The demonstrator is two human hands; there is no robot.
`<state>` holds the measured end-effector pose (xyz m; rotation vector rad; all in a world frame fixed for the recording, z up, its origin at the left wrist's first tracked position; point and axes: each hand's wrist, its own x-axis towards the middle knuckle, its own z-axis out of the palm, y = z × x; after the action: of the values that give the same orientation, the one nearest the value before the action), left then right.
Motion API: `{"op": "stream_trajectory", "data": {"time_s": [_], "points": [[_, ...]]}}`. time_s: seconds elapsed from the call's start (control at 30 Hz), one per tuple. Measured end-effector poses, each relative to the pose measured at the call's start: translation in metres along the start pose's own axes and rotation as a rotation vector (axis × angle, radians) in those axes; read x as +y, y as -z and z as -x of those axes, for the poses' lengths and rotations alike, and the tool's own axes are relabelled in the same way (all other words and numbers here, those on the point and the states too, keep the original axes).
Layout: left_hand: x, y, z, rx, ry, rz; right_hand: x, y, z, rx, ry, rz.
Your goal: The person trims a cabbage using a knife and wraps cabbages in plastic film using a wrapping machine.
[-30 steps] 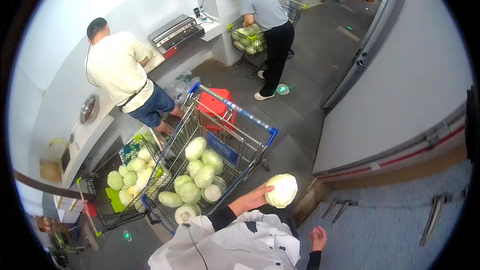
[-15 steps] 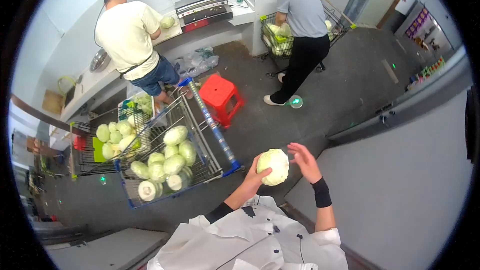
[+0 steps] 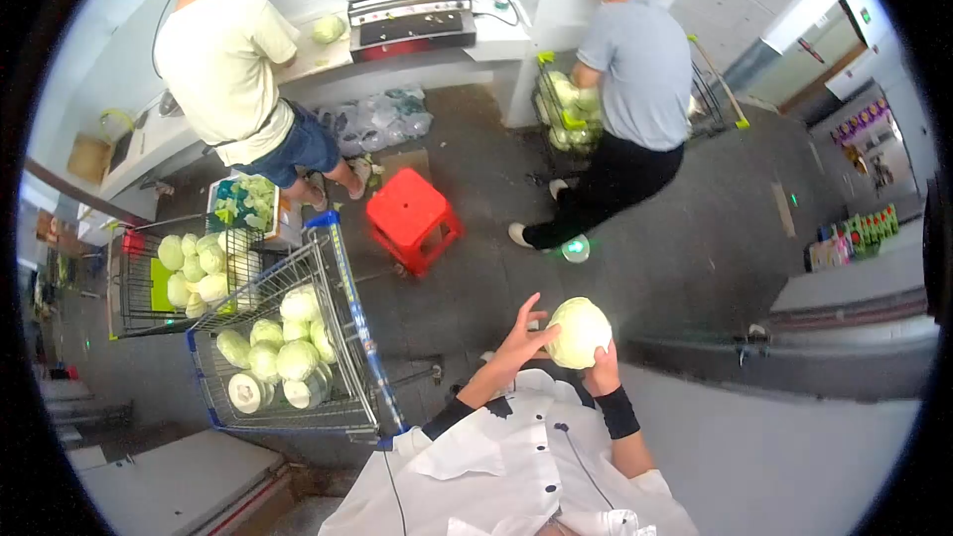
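Observation:
A pale green cabbage is up in front of my chest. My right hand grips it from below and the right side, its fingers partly hidden behind it. On the other side, my left hand has its fingers spread apart, with the thumb close to or touching the cabbage's left side; I cannot tell which. To the left of my hands stands a blue-edged shopping cart with several cabbages in it.
Beyond the cart are a red stool and a second cart of cabbages. One person stands at a counter; another person bends over a further cart. A grey panel lies to my right.
The cabbage has passed from my left hand's grip to my right hand's. My left fingers have spread. The view has turned to the right, so the cart sits further left.

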<state>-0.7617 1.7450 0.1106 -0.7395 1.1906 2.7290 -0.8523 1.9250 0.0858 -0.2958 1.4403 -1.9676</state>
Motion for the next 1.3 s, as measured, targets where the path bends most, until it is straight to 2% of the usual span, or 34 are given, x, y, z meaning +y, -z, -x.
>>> {"op": "stream_trajectory", "data": {"time_s": [0.03,0.07,0.17,0.23,0.3,0.37,0.43,0.47,0.53,0.57,0.6,0.73,0.83,0.9,0.97,1.0,1.1,1.17,1.3], "points": [[0.009,0.005,-0.019,0.029,0.02,0.02,0.003,0.008,-0.025,-0.031,-0.041,-0.086],[0.016,0.011,-0.038,0.032,0.014,0.103,-0.001,0.006,-0.053,-0.082,-0.005,-0.006],[0.032,0.033,-0.098,0.026,-0.223,-0.107,-0.02,0.0,-0.142,-0.296,0.086,0.566],[0.07,0.042,-0.123,0.118,-0.256,-0.087,-0.044,-0.009,-0.201,-0.476,-0.022,0.679],[0.099,0.058,-0.15,0.188,-0.279,-0.097,-0.048,-0.016,-0.264,-0.637,0.018,0.692],[0.125,0.066,-0.169,0.298,-0.316,0.115,-0.044,-0.035,-0.321,-0.794,-0.065,0.593],[0.144,0.085,-0.182,0.41,-0.358,0.271,-0.05,-0.061,-0.375,-0.915,0.041,0.671],[0.159,0.089,-0.186,0.459,-0.399,0.319,-0.056,-0.075,-0.398,-0.887,0.103,0.704],[0.191,0.096,-0.194,0.573,-0.475,0.391,-0.069,-0.11,-0.445,-0.835,0.044,0.624],[0.205,0.104,-0.201,0.622,-0.51,0.347,-0.071,-0.125,-0.462,-0.806,0.007,0.582],[0.22,0.113,-0.21,0.67,-0.543,0.302,-0.066,-0.139,-0.483,-0.75,0.149,0.536],[0.281,0.151,-0.251,0.828,-0.582,0.169,-0.053,-0.198,-0.557,-0.787,0.107,0.463],[0.362,0.178,-0.296,0.896,-0.65,-0.002,-0.058,-0.236,-0.603,-0.688,0.395,0.7],[0.407,0.204,-0.331,0.827,-0.695,-0.2,-0.066,-0.245,-0.648,-0.702,0.42,0.717],[0.453,0.224,-0.367,0.692,-0.66,-0.217,-0.08,-0.255,-0.697,-0.668,0.406,0.764],[0.475,0.235,-0.382,0.683,-0.691,-0.405,-0.086,-0.26,-0.724,-0.648,0.369,0.779],[0.553,0.249,-0.418,0.694,-0.524,-0.406,-0.094,-0.281,-0.805,-0.612,0.285,0.59],[0.599,0.273,-0.447,0.644,-0.498,-0.417,-0.1,-0.297,-0.858,-0.605,0.28,0.567],[0.69,0.318,-0.515,0.596,-0.53,-0.452,-0.095,-0.333,-0.986,-0.611,0.535,0.78]]}}
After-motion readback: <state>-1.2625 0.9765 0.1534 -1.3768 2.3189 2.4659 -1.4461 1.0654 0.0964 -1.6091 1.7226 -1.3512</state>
